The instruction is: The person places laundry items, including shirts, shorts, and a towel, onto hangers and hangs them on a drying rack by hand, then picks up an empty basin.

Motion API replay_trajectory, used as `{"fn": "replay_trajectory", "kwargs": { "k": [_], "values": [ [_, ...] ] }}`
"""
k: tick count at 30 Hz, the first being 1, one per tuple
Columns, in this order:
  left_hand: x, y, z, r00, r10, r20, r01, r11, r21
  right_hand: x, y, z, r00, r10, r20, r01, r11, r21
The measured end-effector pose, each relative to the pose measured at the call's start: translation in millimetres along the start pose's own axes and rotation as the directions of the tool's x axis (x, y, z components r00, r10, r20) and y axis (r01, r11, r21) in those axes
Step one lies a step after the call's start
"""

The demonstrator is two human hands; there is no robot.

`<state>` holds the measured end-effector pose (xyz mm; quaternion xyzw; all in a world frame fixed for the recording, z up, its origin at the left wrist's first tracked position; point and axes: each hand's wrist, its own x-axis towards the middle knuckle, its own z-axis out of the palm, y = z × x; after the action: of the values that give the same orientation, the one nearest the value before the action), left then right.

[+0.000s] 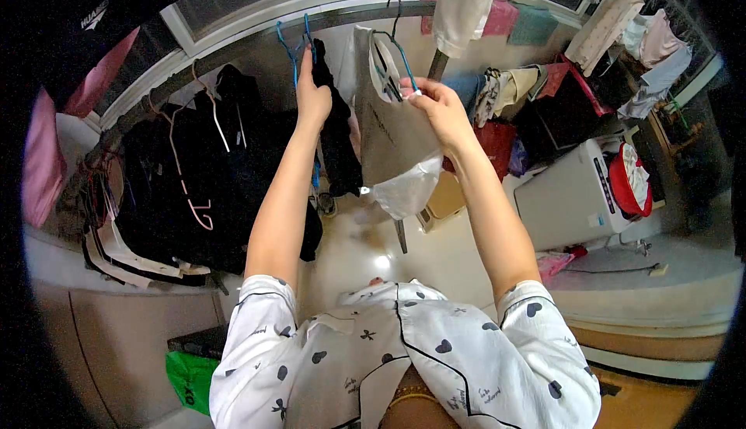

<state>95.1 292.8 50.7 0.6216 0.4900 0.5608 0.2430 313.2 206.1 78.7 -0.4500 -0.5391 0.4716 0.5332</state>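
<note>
A grey-white garment (392,137) hangs from a blue hanger (404,54) whose dark hook sits on the metal rail (350,15). My right hand (439,114) pinches the hanger's right shoulder at the garment's neck opening. Further left, my left hand (312,99) is raised to the rail, its index finger stretched up against other blue hangers (289,40); its remaining fingers are turned away, and whether they grip anything is unclear. A black garment (336,110) hangs between my two hands.
Dark clothes (210,141) and pale hangers (186,180) crowd the rail's left part. A white garment (465,9) hangs above my right hand. To the right stand a white washing machine (567,196) and a red basin (628,184). A green bag (189,382) lies lower left.
</note>
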Motion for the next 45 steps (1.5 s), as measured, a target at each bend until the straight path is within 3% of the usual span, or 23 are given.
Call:
{"fn": "replay_trajectory", "kwargs": {
  "k": [4, 7, 14, 17, 20, 24, 29, 32, 36, 39, 42, 45],
  "values": [
    [-2.2, 2.0, -12.0, 1.0, 0.006, -0.001, -0.006, 0.999, -0.047, 23.2, -0.6, 14.5, 1.0, -0.013, -0.004, 0.012, 1.0, -0.028],
    [2.8, -11.1, -20.2, 0.994, 0.109, -0.022, -0.108, 0.994, 0.026, 38.5, 6.9, 24.3, 1.0, -0.007, -0.021, 0.007, 1.0, -0.022],
    [-3.7, 3.0, -34.2, 1.0, -0.023, 0.011, 0.023, 1.0, -0.009, 47.2, 35.5, 35.3, 0.998, 0.029, -0.057, -0.035, 0.994, -0.107],
    [-1.5, -11.4, -31.0, 0.997, 0.077, 0.017, -0.078, 0.995, 0.061, 52.4, 52.7, 30.0, 0.999, 0.009, -0.037, -0.015, 0.984, -0.177],
    [-8.0, -6.4, -29.8, 0.998, 0.053, 0.045, -0.058, 0.993, 0.107, 50.4, 56.0, 29.0, 0.999, -0.034, -0.022, 0.029, 0.982, -0.185],
    [-17.7, -10.7, -27.5, 0.986, 0.154, 0.059, -0.162, 0.972, 0.171, 41.3, 53.4, 27.2, 0.998, -0.055, -0.001, 0.053, 0.967, -0.248],
    [-28.4, -18.3, -22.1, 0.981, 0.191, 0.03, -0.192, 0.949, 0.249, 32.9, 59.8, 26.9, 0.996, -0.085, 0.026, 0.089, 0.974, -0.207],
    [-28.0, -21.2, -21.5, 0.998, 0.043, 0.04, -0.051, 0.968, 0.247, 33.3, 69.9, 24.0, 0.99, -0.132, 0.04, 0.138, 0.966, -0.219],
    [-24.4, -22.8, -15.6, 0.998, 0.048, 0.032, -0.052, 0.99, 0.132, 36.0, 79.9, 20.7, 0.983, -0.171, 0.069, 0.183, 0.948, -0.261],
    [-29.0, -8.7, -11.5, 0.996, -0.081, 0.041, 0.075, 0.99, 0.12, 32.5, 74.5, 18.9, 0.985, -0.16, 0.058, 0.17, 0.941, -0.294],
    [-29.8, -5.3, -8.0, 0.998, -0.039, 0.044, 0.033, 0.991, 0.132, 28.9, 75.3, 16.8, 0.989, -0.135, 0.057, 0.145, 0.951, -0.273],
    [-33.2, 6.4, -6.6, 0.985, -0.148, 0.084, 0.144, 0.988, 0.061, 25.7, 76.6, 14.7, 0.989, -0.134, 0.056, 0.145, 0.95, -0.275]
  ]
}}
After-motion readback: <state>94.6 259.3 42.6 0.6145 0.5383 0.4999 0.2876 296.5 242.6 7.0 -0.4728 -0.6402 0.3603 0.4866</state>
